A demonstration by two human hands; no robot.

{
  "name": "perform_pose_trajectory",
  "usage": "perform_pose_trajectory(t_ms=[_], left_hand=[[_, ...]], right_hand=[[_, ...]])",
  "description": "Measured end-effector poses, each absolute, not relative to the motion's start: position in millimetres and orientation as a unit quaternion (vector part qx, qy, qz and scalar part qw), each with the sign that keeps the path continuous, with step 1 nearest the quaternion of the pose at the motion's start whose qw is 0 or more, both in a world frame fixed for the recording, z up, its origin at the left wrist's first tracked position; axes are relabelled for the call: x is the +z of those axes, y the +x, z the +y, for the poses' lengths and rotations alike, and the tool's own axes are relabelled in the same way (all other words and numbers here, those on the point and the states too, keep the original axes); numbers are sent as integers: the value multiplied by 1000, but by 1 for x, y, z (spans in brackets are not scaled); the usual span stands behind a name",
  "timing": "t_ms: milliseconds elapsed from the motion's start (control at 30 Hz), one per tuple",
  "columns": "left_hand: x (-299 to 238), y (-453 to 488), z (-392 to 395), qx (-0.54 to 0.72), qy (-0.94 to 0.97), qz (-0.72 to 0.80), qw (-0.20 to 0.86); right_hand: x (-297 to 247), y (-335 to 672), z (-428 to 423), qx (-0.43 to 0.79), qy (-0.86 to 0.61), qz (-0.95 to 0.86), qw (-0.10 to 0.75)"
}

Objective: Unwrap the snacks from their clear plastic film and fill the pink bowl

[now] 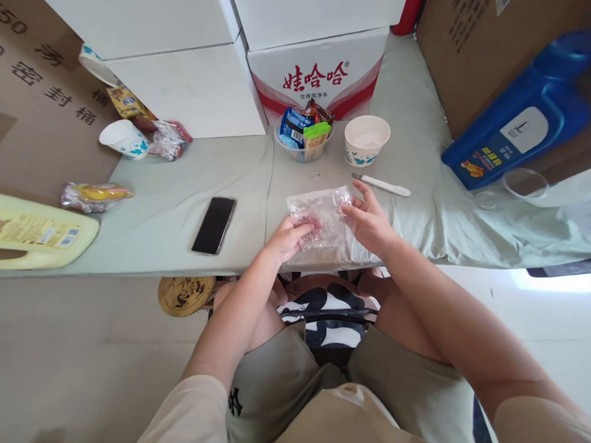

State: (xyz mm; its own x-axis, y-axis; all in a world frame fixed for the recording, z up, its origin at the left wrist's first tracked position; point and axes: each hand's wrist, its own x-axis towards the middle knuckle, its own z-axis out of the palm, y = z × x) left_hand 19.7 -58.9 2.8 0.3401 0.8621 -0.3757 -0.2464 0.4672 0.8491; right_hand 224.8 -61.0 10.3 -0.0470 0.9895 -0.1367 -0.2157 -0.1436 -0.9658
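Between my hands, close to the table's front edge, is a crinkled clear plastic bag (327, 213). My left hand (289, 239) pinches its lower left part, thumb on top, and reddish skin shows through the film. At the upper right corner my right hand (368, 217) grips the bag between thumb and fingers, with the index finger stretched out. Just beyond that fingertip lies a white-handled utility knife (384, 185). A paper cup (367, 141) with a blue leaf pattern stands behind the knife. Left of the cup, a clear plastic bowl (305, 152) holds several wrapped snacks.
A black phone (214, 225) lies left of my hands. Farther left are a tipped paper cup (124, 138), wrapped snacks (97, 196) and a yellow jug (38, 232). White boxes (320, 74) line the back. At right stand a blue bottle (522, 113) and a clear cup (524, 184).
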Motion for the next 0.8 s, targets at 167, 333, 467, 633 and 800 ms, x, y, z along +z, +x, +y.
perform_pose_trajectory(t_ms=[167,333,467,633,800], left_hand=[[9,15,-54,370,403,485,682],[17,2,-50,357,414,504,668],[22,-4,-49,445,333,426,714],[18,-5,-48,426,370,402,721],[1,-3,-42,427,482,456,614]], right_hand=[[9,225,-61,695,-483,-380,374],[14,224,-66,695,-473,-386,379],[22,225,-67,731,-371,-360,445],[20,226,-62,727,-393,-359,433],[9,223,-60,624,-508,-372,463]])
